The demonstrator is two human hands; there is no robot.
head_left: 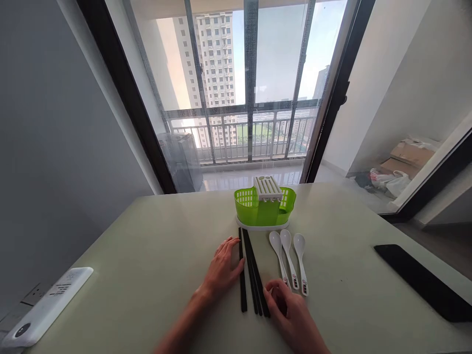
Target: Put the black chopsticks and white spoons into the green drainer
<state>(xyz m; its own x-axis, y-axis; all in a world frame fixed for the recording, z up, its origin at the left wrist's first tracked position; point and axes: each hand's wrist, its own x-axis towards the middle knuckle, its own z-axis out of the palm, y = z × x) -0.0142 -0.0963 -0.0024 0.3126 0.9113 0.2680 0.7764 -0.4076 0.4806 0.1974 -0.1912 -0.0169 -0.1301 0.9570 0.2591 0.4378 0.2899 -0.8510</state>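
Several black chopsticks lie lengthwise on the pale table, pointing at a green cutlery holder with a white slotted insert. My left hand rests flat and open just left of the chopsticks, its thumb touching the leftmost one. My right hand lies at the near ends of the chopsticks, fingers curled loosely at their tips, holding nothing that I can see. Three white spoons lie side by side right of the chopsticks, handles toward me.
A white remote-like device sits at the table's left near corner. A black flat phone lies at the right edge. Beyond the table are a glass balcony door and boxes and bags on the floor at right.
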